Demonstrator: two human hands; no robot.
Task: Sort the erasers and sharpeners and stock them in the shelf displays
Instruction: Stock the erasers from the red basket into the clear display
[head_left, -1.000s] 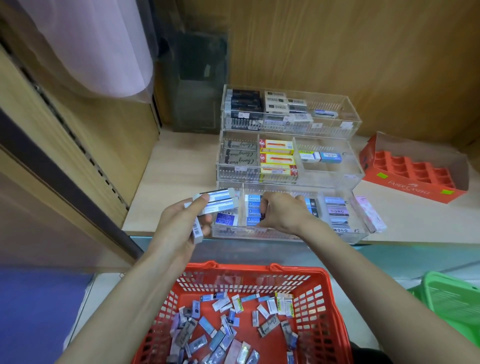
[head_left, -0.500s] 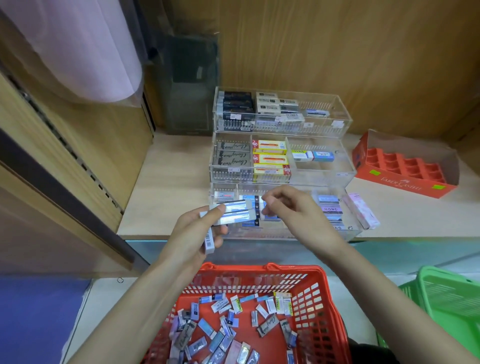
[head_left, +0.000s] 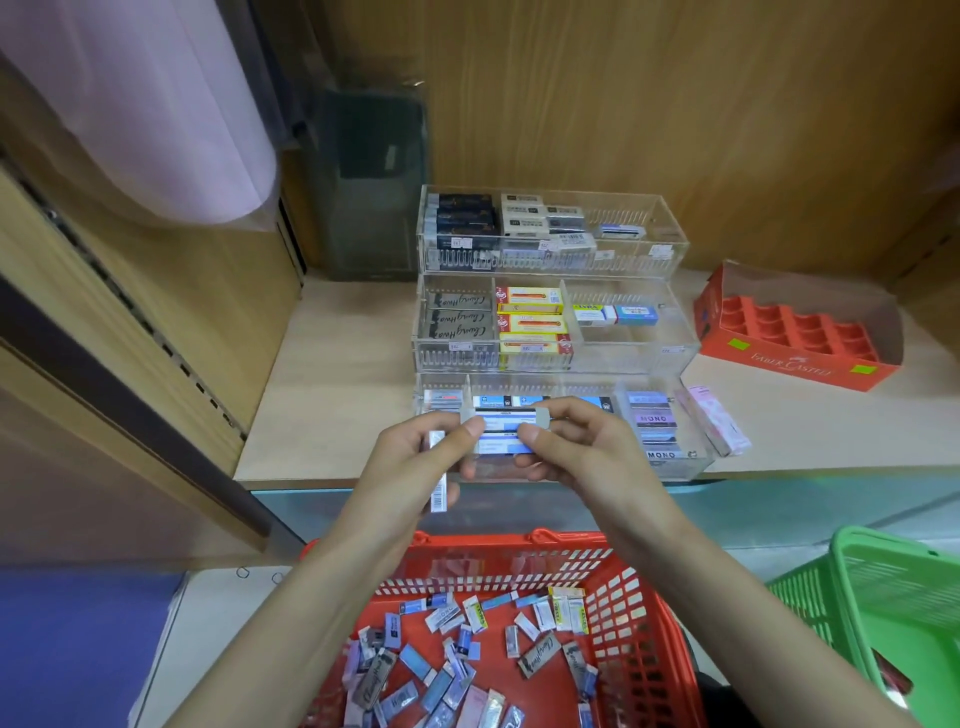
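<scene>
My left hand (head_left: 415, 457) holds a small stack of blue and white erasers (head_left: 501, 431), with another eraser hanging below its palm. My right hand (head_left: 582, 447) pinches the right end of that stack. Both hands hover in front of the lowest tier of a clear acrylic display (head_left: 691, 457) on the wooden shelf. Its tiers hold rows of boxed erasers: dark and white ones at the top, grey and yellow ones in the middle, blue and purple ones at the bottom. A red basket (head_left: 634, 597) below my arms contains several loose erasers.
An orange cardboard tray (head_left: 800, 364) stands on the shelf at the right, with a pink packet (head_left: 719, 426) beside the display. A green basket (head_left: 893, 597) sits at the lower right. A dark clear holder (head_left: 371, 187) stands behind the display at the left.
My right hand left the bottom tier and came back to the stack in my left hand, now pinching its end. The view shifted slightly downward.
</scene>
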